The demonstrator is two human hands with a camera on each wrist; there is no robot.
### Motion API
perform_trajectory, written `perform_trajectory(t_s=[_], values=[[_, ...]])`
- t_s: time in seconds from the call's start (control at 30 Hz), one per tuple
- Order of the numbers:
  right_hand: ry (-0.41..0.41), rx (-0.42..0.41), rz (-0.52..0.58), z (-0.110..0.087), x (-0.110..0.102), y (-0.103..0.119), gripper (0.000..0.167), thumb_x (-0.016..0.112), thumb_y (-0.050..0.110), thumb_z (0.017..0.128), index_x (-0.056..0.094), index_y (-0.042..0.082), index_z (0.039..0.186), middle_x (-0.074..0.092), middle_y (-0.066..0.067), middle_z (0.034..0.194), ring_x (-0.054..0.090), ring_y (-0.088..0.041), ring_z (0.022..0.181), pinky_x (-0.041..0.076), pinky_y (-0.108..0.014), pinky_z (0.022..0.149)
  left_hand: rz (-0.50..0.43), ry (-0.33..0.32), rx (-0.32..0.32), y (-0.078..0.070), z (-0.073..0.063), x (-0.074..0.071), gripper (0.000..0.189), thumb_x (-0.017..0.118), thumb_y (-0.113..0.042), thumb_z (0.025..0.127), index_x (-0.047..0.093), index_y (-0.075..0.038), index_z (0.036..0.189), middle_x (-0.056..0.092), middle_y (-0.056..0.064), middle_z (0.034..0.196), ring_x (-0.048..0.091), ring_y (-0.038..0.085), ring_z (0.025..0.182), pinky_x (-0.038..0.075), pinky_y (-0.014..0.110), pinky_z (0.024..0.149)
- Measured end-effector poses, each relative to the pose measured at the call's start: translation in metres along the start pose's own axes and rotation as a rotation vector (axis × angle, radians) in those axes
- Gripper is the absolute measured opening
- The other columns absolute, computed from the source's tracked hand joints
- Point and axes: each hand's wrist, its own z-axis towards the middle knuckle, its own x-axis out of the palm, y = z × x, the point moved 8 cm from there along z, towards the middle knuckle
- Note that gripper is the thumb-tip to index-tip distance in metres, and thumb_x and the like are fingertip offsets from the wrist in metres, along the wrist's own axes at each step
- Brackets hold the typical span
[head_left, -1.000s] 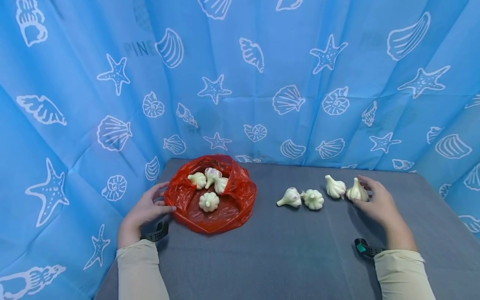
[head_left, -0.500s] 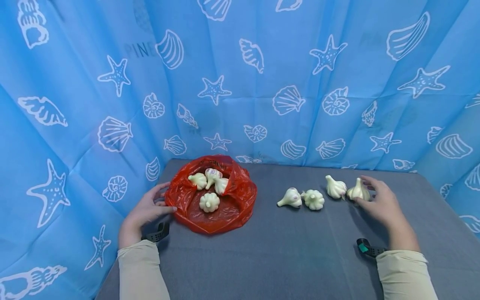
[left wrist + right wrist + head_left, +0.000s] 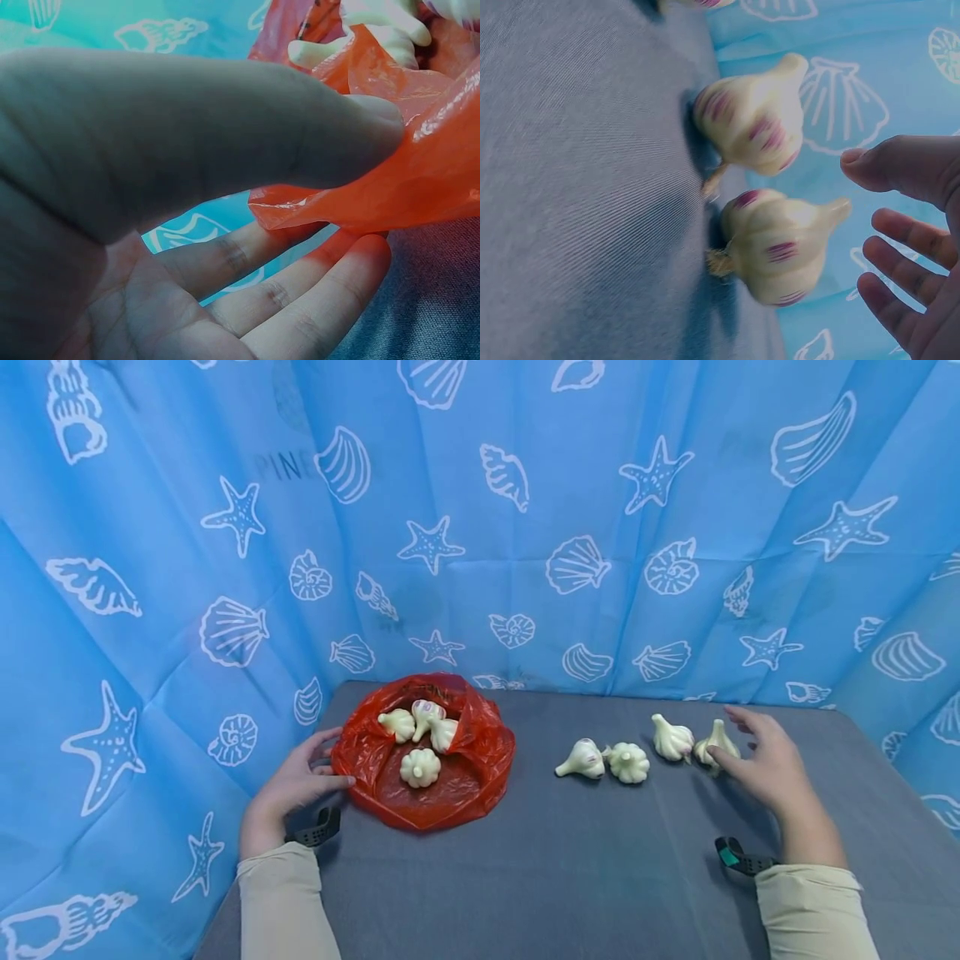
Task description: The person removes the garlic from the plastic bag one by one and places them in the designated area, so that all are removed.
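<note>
In the head view, my left hand point(image 3: 294, 785) rests at the left side of an open red plastic bag point(image 3: 491, 777). Several garlic bulbs lie inside the bag, one of them a bulb point(image 3: 420, 767) near its front. The left wrist view shows the thumb point(image 3: 300, 127) touching the bag's outside, with fairly straight fingers extending under a fold. My right hand point(image 3: 776, 772) hovers, fingers spread, beside the rightmost garlic bulb point(image 3: 716, 745). A gap separates the right fingers from that purple-streaked garlic bulb point(image 3: 780, 247) in the right wrist view.
Another garlic bulb point(image 3: 672, 739) stands just left of the rightmost one. Farther left, two more lie close together, a tilted bulb point(image 3: 582, 760) and an upright bulb point(image 3: 628, 763). A blue shell-patterned curtain point(image 3: 480, 543) borders the grey table point(image 3: 540, 877).
My right hand has shifted slightly right, away from the rightmost garlic bulb. The left hand keeps its place at the bag. The whole head view has drifted a little.
</note>
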Motion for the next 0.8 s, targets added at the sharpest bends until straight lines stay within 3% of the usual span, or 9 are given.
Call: perform_trajectory(t_s=[0.3, 0.47, 0.7, 0.8], values=[[-0.012, 0.004, 0.004, -0.003, -0.010, 0.013, 0.070, 0.077, 0.010, 0.096, 0.044, -0.010, 0.154, 0.048, -0.040, 0.142, 0.047, -0.059, 0.127, 0.047, -0.075, 0.097, 0.013, 0.001, 0.005, -0.001, 0.001, 0.000, 0.093, 0.078, -0.011, 0.095, 0.021, -0.006, 0.169, 0.037, 0.034, 0.163, 0.055, 0.052, 0.138, 0.059, 0.051, 0.105], [0.010, -0.011, 0.049, -0.003, -0.009, 0.032, 0.070, 0.077, 0.014, 0.097, 0.045, -0.007, 0.155, 0.046, -0.038, 0.146, 0.046, -0.057, 0.131, 0.045, -0.076, 0.101, 0.031, -0.006, -0.016, 0.001, 0.000, -0.001, 0.096, 0.079, -0.014, 0.095, 0.019, -0.008, 0.169, 0.037, 0.033, 0.164, 0.054, 0.052, 0.139, 0.058, 0.055, 0.105], [-0.002, -0.165, 0.099, -0.003, -0.002, 0.080, 0.062, 0.080, 0.010, 0.094, 0.055, -0.003, 0.148, 0.050, -0.032, 0.145, 0.051, -0.051, 0.127, 0.048, -0.071, 0.097, 0.027, -0.020, -0.022, 0.003, -0.002, -0.001, 0.096, 0.080, -0.014, 0.093, 0.022, -0.010, 0.169, 0.038, 0.031, 0.164, 0.056, 0.050, 0.137, 0.059, 0.054, 0.105], [-0.021, -0.238, 0.124, -0.005, 0.002, 0.106, 0.060, 0.083, 0.009, 0.091, 0.059, 0.000, 0.146, 0.055, -0.026, 0.142, 0.054, -0.045, 0.127, 0.051, -0.056, 0.096, 0.017, -0.022, -0.011, 0.004, -0.001, -0.003, 0.096, 0.081, -0.014, 0.093, 0.023, -0.010, 0.169, 0.039, 0.030, 0.163, 0.056, 0.050, 0.137, 0.060, 0.053, 0.104]])
